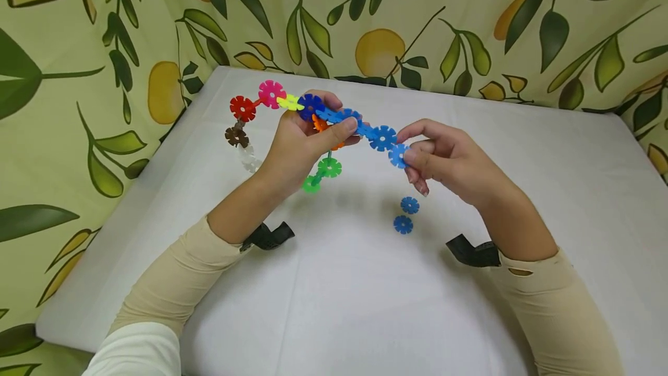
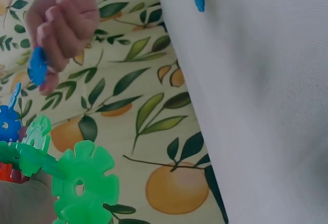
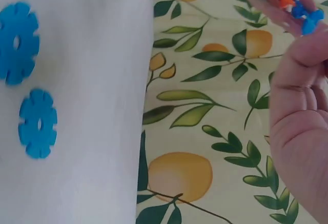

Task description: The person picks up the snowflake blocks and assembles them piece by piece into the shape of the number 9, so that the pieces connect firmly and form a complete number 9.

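Note:
A chain of notched plastic snowflake discs hangs from my left hand [image 1: 308,147], which pinches its blue stretch between thumb and fingers. The chain runs from blue discs [image 1: 384,138] through dark blue, yellow, a pink disc [image 1: 272,94], a red disc [image 1: 243,109], brown and clear ones, partly behind the left hand. Orange and green discs [image 1: 330,167] dangle below that hand; one green disc [image 2: 84,183] looms large in the left wrist view. My right hand [image 1: 443,158] pinches a light blue disc [image 1: 398,156] by its edge, right at the blue end of the chain.
Two loose blue discs [image 1: 409,205] [image 3: 38,124] lie on the white-covered table [image 1: 365,306], below the right hand. Black straps [image 1: 474,251] stick out at both wrists. A leaf-and-fruit patterned curtain [image 1: 381,16] borders the table's back and left edges.

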### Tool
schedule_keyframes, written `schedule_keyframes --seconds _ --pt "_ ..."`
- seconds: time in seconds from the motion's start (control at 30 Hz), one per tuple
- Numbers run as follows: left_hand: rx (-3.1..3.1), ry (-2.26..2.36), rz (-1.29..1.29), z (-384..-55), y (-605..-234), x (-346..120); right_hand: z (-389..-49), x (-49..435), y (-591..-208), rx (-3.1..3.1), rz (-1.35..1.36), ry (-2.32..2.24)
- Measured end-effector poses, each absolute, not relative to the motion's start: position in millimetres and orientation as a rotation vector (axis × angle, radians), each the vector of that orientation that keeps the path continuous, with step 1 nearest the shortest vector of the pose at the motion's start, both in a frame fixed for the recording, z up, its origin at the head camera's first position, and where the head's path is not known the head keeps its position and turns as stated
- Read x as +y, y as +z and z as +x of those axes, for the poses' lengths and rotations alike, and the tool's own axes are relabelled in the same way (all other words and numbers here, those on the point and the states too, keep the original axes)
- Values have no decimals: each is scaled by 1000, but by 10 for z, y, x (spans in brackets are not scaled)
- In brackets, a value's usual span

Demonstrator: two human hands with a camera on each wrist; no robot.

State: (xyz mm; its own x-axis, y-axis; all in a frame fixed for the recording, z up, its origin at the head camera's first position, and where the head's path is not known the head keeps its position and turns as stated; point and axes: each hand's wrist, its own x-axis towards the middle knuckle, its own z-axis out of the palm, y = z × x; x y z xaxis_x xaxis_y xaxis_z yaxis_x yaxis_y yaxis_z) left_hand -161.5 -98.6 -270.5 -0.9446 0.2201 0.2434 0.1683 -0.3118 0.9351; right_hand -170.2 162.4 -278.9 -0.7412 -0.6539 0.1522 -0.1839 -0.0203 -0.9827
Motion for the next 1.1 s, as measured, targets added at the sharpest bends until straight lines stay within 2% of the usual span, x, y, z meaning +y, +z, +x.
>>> schedule_keyframes --seconds 0.23,0.8,1.1 --pt "1817 2495 499 -1615 -2692 -998 -1683 1592 -2756 1551 -897 -2032" --pt "1796 2527 551 -1639 -2710 -1002 -1653 1598 -2738 1648 -784 -1981" --pt "1655 2532 496 -1625 -2708 -983 -1664 1585 -2806 1627 -939 -2049"
